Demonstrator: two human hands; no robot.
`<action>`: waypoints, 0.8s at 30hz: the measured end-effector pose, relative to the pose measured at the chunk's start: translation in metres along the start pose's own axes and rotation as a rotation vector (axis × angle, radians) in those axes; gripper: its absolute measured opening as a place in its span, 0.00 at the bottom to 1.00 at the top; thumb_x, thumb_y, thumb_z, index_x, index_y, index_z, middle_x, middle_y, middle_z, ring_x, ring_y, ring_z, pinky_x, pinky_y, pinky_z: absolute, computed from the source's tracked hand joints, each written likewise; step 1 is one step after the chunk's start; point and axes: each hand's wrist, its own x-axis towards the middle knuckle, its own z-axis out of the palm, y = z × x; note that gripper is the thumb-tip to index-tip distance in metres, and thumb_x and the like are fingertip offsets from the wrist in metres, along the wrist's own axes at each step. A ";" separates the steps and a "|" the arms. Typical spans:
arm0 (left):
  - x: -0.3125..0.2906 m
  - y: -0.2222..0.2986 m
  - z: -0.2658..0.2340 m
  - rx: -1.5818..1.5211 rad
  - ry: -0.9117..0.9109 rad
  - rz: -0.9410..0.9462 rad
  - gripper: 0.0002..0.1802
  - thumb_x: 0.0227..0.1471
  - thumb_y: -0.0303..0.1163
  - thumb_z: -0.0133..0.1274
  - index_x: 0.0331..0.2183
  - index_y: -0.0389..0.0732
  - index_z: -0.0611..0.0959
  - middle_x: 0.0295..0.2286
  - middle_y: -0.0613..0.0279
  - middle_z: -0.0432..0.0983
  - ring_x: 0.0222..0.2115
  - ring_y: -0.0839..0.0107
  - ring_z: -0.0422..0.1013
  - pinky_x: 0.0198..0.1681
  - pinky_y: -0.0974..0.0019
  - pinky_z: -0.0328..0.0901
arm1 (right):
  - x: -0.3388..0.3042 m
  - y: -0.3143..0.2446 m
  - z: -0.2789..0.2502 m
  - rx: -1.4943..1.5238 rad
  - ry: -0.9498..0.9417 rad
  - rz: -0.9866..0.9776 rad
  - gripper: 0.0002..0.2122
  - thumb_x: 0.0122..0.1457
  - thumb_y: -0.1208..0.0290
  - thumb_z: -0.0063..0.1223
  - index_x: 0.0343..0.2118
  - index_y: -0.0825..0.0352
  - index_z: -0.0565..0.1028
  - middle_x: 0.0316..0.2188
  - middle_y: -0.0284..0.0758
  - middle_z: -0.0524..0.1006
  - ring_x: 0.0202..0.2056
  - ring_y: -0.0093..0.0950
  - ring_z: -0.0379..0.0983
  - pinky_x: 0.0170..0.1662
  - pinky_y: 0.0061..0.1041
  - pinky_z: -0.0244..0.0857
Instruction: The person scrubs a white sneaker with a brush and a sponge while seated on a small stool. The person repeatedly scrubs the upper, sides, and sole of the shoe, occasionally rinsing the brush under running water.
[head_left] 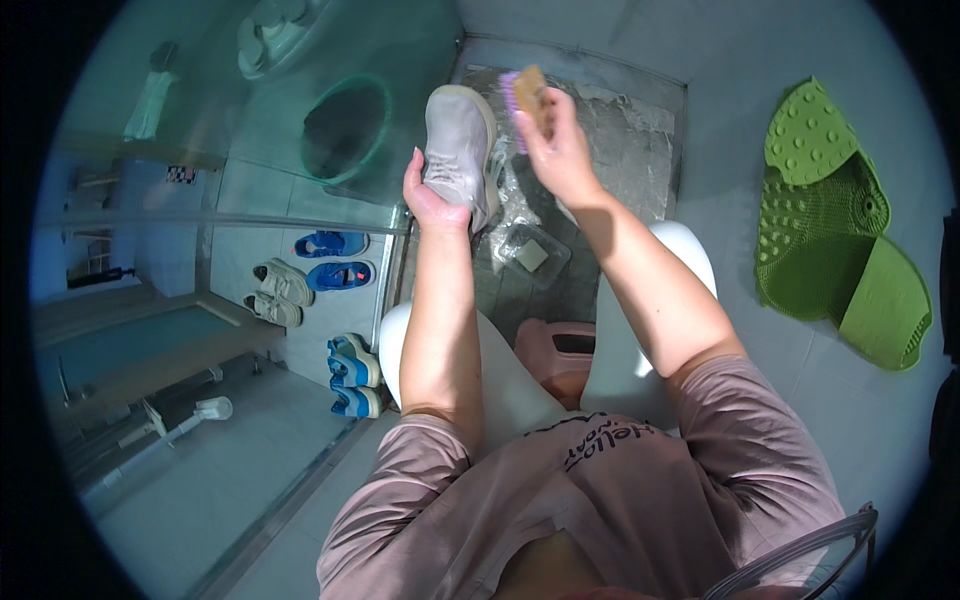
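A pale grey sneaker [458,135] with a light sole is held up in front of me, toe pointing away. My left hand [434,203] is closed on its heel end; the thumb shows along the left side, and the other fingers are hidden by the shoe. To the right, my right hand [563,155] grips a scrub brush [530,98] with a tan back and purple bristles. Its bristles face the sneaker, with a gap between them. Below the hands, a whitish soap bar [531,256] rests in a clear plastic tray [551,270] on the wet floor.
A pink plastic stool [545,365] stands between my knees. Left, beyond a glass partition, are blue shoes [340,275], beige shoes [285,282], blue-and-white shoes [355,375] and a round basin [345,130]. A green foot-washing mat [815,230] is at the right wall.
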 end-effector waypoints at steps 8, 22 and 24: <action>0.010 -0.019 -0.023 0.494 0.108 0.045 0.23 0.53 0.23 0.51 0.50 0.24 0.71 0.47 0.45 0.73 0.50 0.53 0.70 0.56 0.55 0.64 | 0.004 0.020 0.017 -0.015 0.198 0.220 0.22 0.64 0.55 0.47 0.47 0.72 0.64 0.34 0.51 0.77 0.35 0.45 0.77 0.39 0.38 0.68; 0.000 -0.015 -0.011 0.473 0.046 0.074 0.25 0.53 0.31 0.53 0.52 0.32 0.72 0.46 0.49 0.75 0.45 0.55 0.73 0.52 0.54 0.67 | 0.025 -0.039 0.038 -0.360 0.104 -0.448 0.22 0.59 0.61 0.54 0.53 0.63 0.64 0.43 0.46 0.75 0.43 0.49 0.73 0.43 0.41 0.68; -0.010 -0.004 0.006 0.236 0.062 0.001 0.26 0.55 0.33 0.51 0.53 0.33 0.71 0.48 0.50 0.73 0.49 0.54 0.71 0.56 0.52 0.64 | 0.022 -0.043 0.046 -0.386 0.084 -0.462 0.23 0.59 0.59 0.54 0.55 0.61 0.65 0.42 0.43 0.75 0.40 0.49 0.73 0.41 0.42 0.69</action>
